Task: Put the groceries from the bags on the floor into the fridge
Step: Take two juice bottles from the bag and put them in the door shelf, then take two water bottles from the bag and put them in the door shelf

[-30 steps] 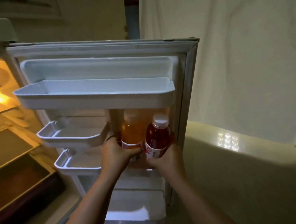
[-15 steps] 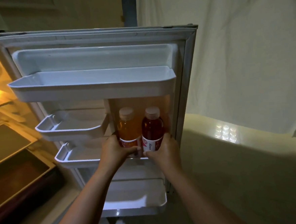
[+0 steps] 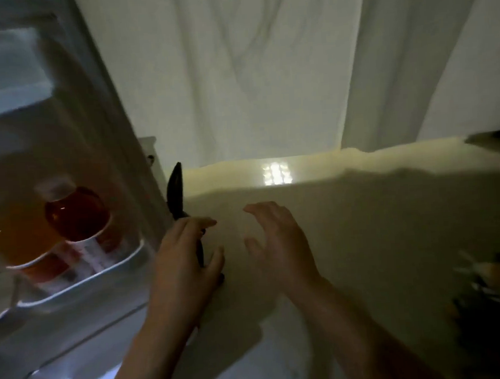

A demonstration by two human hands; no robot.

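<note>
Head view: both bottles, orange [image 3: 18, 235] and red [image 3: 77, 214], stand in the white door shelf [image 3: 101, 276]; spread, empty left hand [image 3: 185, 259] and right hand [image 3: 279, 240] hover beside it, right hand nearer the dark blurred bag [image 3: 487, 297] lying rightward.

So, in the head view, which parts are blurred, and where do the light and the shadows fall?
Head view: motion blur smears the fridge door, the orange bottle and the red bottle; both hands are sharper. A bright glare patch lies on the floor by the white curtain. The person's shadow darkens the floor. The dark items at the right edge are too blurred to identify.
</note>
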